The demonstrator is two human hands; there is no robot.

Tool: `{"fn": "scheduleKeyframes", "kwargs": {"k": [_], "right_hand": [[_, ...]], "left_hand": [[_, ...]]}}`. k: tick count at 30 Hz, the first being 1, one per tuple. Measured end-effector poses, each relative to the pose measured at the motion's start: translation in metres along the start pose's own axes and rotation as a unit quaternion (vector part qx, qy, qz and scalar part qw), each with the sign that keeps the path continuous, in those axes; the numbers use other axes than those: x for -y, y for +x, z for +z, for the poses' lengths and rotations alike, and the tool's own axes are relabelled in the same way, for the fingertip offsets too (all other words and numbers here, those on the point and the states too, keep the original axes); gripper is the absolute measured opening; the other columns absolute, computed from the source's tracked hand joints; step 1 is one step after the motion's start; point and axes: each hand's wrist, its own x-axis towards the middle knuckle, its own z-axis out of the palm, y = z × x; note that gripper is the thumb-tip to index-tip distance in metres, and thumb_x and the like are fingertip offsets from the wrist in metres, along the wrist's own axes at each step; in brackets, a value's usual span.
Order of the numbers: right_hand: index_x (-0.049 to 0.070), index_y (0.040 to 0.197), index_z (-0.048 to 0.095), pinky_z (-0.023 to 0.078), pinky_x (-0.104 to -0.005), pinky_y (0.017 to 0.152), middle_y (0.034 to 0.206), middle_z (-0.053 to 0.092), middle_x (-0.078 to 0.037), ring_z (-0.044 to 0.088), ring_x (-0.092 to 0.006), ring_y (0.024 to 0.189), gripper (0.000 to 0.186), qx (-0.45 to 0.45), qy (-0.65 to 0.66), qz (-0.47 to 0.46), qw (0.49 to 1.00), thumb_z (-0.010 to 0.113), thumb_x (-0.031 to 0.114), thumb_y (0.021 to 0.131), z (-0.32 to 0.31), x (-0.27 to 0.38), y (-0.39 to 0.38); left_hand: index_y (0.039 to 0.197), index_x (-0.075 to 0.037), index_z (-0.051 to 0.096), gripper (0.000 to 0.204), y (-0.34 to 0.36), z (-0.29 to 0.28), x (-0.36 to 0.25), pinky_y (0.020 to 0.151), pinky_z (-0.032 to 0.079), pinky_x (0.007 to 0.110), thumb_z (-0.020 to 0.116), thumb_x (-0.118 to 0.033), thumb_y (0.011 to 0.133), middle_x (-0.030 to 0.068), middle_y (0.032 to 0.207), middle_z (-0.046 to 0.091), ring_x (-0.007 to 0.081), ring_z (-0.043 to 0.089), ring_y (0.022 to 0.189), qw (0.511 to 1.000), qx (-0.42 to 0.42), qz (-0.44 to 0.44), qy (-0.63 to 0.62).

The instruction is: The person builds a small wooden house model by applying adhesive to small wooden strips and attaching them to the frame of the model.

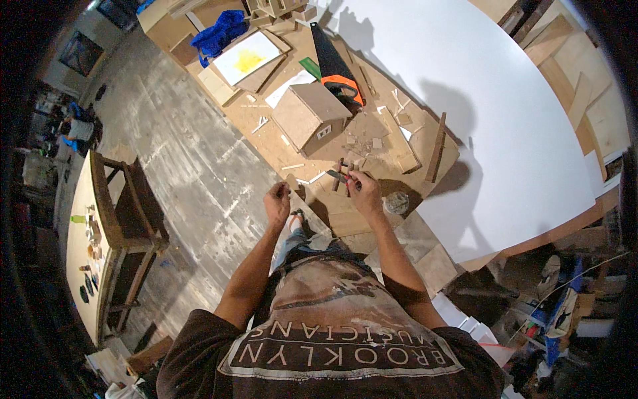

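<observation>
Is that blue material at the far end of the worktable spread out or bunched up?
Bunched up: the blue material shows crumpled folds beside the white panel.

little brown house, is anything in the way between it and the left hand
Nothing tall shows between the left hand and the little brown house; only a thin pale strip lies flat on the worktable along that line.

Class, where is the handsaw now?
In the head view, the handsaw lies upper centre, just beyond and to the right of the little wooden house.
</observation>
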Motion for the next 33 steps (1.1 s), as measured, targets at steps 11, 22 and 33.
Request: {"fn": "scheduleKeyframes", "kwargs": {"k": [11, 22, 33], "right_hand": [[0.001, 0.103, 0.065, 0.047, -0.0464, 0.087, 0.098, 0.062, -0.019, 0.058, -0.0385, 0.098, 0.022, 0.006, -0.124, -0.007, 0.992, 0.067, 0.009, 0.082, 0.01, 0.008, -0.028], [0.008, 0.131, 0.055, 0.053, -0.0453, 0.081, 0.109, 0.058, -0.019, 0.061, -0.0372, 0.097, 0.053, -0.052, -0.164, -0.086, 0.981, 0.075, 0.018, 0.083, 0.072, 0.092, 0.02], [0.01, 0.131, 0.05, 0.053, -0.0506, 0.077, 0.11, 0.062, -0.025, 0.063, -0.0423, 0.094, 0.052, -0.063, -0.347, 0.015, 0.936, 0.07, 0.03, 0.087, 0.135, 0.099, 0.052]], "left_hand": [[0.111, 0.003, 0.066, 0.03, -0.002, -0.048, -0.04, 0.058, 0.046, 0.032, 0.062, -0.022, 0.094, 0.0111, 0.068, 0.063, 0.0163, 0.06, 0.063, 0.988, -0.021, -0.053, 0.144], [0.144, -0.011, 0.041, 0.077, 0.17, -0.066, -0.096, 0.108, 0.039, 0.048, 0.076, -0.004, 0.076, 0.0202, 0.141, 0.045, 0.0424, 0.041, 0.13, 0.902, 0.112, 0.334, 0.25], [0.148, -0.008, 0.033, 0.088, 0.277, -0.064, -0.085, 0.113, 0.035, 0.044, 0.08, -0.007, 0.074, 0.0188, 0.15, 0.04, 0.0377, 0.04, 0.137, 0.858, 0.36, 0.333, 0.151]]}}
